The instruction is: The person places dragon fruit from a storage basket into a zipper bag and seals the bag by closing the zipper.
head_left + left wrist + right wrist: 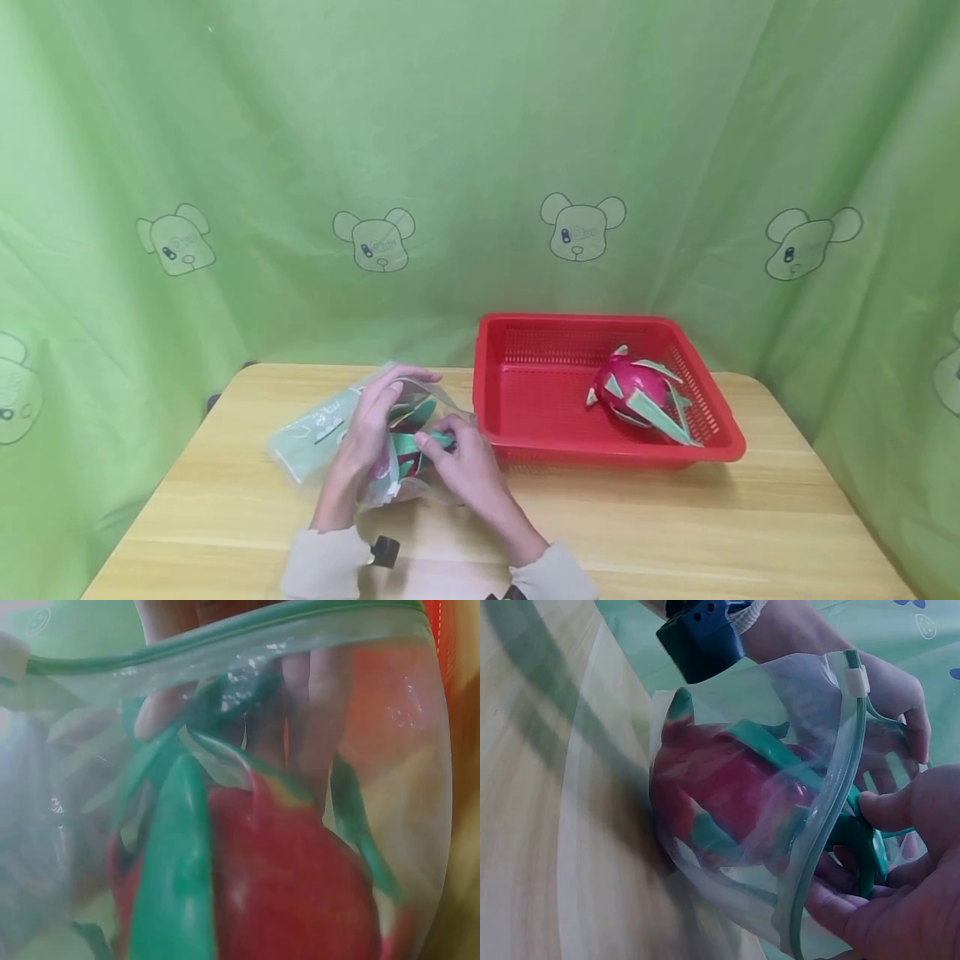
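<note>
A clear zip bag (826,832) with a green closing strip and white slider has its mouth open. Inside lies a glossy red dragon fruit (292,877) with green leafy scales, seen through the plastic in both wrist views. My right hand (472,467) reaches in at the mouth and pinches the green leaf tips (866,851) between thumb and fingers. On the far side my left hand (365,429) holds the bag by its rim; part of that hand shows through the plastic. Beneath it, a flat pale green packet (311,437) with white print lies on the table.
Right of the hands stands a red plastic basket (585,454) with perforated walls. A second dragon fruit (633,387) lies in its right half, some scales reaching the rim. The wooden table (675,533) is backed by a green curtain (480,150).
</note>
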Available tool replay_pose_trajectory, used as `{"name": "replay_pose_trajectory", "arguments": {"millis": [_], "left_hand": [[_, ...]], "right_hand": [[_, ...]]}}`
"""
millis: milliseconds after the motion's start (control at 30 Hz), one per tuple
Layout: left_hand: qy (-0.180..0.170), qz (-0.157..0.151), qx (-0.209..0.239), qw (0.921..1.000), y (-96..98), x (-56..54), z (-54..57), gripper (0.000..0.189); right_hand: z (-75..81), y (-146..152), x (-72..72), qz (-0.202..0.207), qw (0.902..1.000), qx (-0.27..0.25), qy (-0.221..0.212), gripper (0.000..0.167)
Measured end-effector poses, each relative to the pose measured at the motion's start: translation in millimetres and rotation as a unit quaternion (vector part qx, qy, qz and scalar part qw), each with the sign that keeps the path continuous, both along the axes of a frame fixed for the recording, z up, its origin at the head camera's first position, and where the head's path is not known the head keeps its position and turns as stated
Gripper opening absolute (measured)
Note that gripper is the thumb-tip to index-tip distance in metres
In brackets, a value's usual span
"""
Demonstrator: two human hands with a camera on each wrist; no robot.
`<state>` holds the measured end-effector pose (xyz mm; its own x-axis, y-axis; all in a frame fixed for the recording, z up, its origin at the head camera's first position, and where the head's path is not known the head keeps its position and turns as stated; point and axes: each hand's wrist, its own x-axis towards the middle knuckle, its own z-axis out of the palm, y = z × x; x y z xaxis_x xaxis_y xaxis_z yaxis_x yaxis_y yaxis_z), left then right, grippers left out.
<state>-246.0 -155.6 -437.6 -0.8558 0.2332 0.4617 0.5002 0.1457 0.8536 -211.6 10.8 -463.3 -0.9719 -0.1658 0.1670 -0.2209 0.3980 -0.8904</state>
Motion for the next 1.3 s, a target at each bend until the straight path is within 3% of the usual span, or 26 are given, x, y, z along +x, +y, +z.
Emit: {"name": "replay_pose_trajectory", "arguments": {"millis": [167, 433, 633, 800, 867, 1000, 1100, 1200, 1300], "left_hand": [[0.003, 0.0, 0.01, 0.9999, 2.1, 1.4, 1.0, 0.042], [-0.021, 0.016, 0.029, 0.9992, 4.6, 7.6, 4.7, 0.042], [-0.03, 0.032, 0.036, 0.9984, 3.6, 11.1, 9.3, 0.042], [-0.019, 0.034, 0.039, 0.9985, 2.3, 10.7, 11.1, 0.042], [-0.017, 0.034, 0.04, 0.9985, 2.0, 10.8, 11.6, 0.042], [-0.019, 0.046, 0.043, 0.9978, -0.2, 11.1, 13.1, 0.042], [-0.018, 0.064, 0.053, 0.9964, -4.3, 11.8, 15.2, 0.041], [-0.015, 0.077, 0.061, 0.995, -8.5, 12.5, 16.8, 0.041], [-0.011, 0.079, 0.056, 0.9952, -10.8, 13.7, 17.9, 0.042]], "right_hand": [[-3.1, -2, 0.3, -0.006, 0.9998, -0.013, -0.013, 0.027], [-0.7, -4, 2.0, -0.001, 0.9984, -0.054, -0.016, 0.027], [8.6, 3, 7.9, 0.023, 0.9992, 0.03, 0.013, 0.04], [32.3, 19, 19.6, 0.087, 0.9915, 0.096, 0.015, 0.056], [43.1, 26, 24.1, 0.099, 0.9906, 0.092, 0.019, 0.055], [57.3, 40, 28.5, 0.068, 0.9929, 0.08, 0.056, 0.034], [57.9, 46, 27.7, 0.021, 0.9923, 0.091, 0.081, 0.02], [52.2, 46, 23.9, -0.011, 0.9894, 0.112, 0.092, 0.023], [43.0, 41, 19.6, -0.005, 0.9904, 0.119, 0.071, 0.031]]}}
